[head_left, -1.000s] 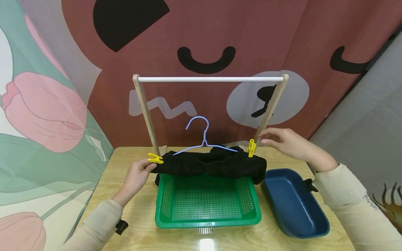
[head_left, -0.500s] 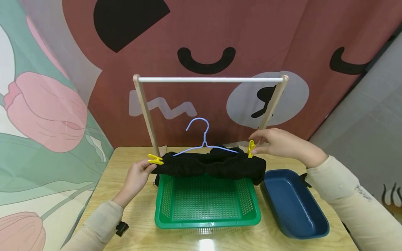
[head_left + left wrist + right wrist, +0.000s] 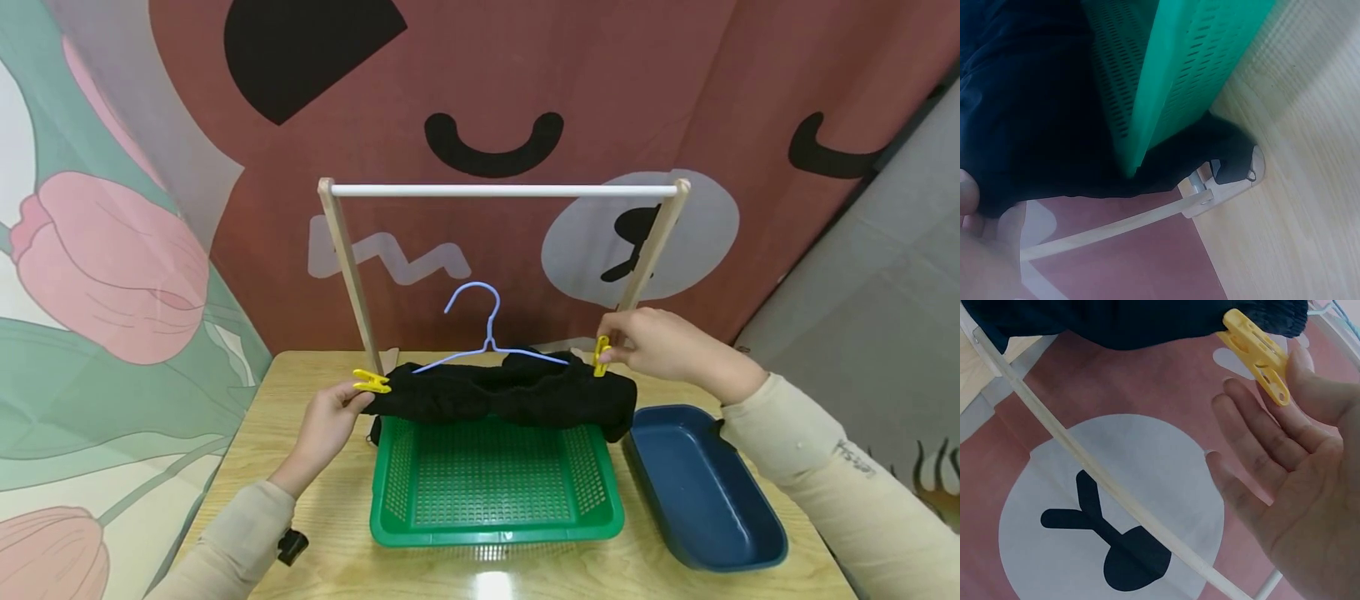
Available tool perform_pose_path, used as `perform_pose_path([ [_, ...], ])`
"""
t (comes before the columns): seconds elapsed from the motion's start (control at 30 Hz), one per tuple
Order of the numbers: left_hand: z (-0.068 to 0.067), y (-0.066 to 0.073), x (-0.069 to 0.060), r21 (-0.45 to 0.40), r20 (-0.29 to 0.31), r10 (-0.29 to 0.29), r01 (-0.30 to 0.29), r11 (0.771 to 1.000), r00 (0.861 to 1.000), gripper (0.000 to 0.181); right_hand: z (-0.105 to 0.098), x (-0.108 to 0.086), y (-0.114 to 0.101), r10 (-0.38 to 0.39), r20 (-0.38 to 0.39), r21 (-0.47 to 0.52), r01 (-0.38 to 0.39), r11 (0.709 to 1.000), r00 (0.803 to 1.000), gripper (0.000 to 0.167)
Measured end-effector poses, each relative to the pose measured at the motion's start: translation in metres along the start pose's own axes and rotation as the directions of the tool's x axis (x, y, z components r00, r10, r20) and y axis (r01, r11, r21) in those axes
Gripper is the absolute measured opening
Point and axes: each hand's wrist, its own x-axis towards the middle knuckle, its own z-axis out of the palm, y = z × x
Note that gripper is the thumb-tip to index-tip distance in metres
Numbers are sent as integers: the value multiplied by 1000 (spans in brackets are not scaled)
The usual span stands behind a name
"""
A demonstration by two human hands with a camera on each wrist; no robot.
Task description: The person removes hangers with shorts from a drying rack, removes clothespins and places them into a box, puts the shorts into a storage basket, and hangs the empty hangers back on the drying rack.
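A black garment (image 3: 517, 404) lies across the back of the green basket (image 3: 498, 533), with a light blue hanger (image 3: 489, 329) rising from it. My left hand (image 3: 327, 425) pinches the garment's left end, right beside a yellow clothespin (image 3: 371, 381) clipped there. In the left wrist view, the fingers (image 3: 967, 194) sit at the dark cloth's edge. At the other end, my right hand (image 3: 663, 346) pinches a second yellow clothespin (image 3: 1257, 356) between thumb and index finger. That clothespin's tip meets the cloth, and the other fingers are spread apart from it.
Behind the basket stands a rack with wooden posts (image 3: 348, 275) and a white bar (image 3: 502, 191). A blue tray (image 3: 750, 554) sits right of the basket on the wooden table (image 3: 315, 517). A printed curtain (image 3: 480, 75) hangs behind.
My right hand has moved left from beside the rack's right post and taken hold of the right clothespin. The left hand and the garment have stayed nearly still.
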Motion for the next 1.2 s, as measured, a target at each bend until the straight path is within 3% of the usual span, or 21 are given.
perform_pose_path([
  [0.8, 0, 4, -2, -26, -23, -21, 20, 999, 1000, 14, 4, -4, -2, -45, -106, -14, 43, 999, 993, 19],
  [1.2, 2, 0, -2, -38, -20, -30, 30, 999, 999, 14, -2, -12, 0, 18, -101, -27, -21, 999, 995, 19],
])
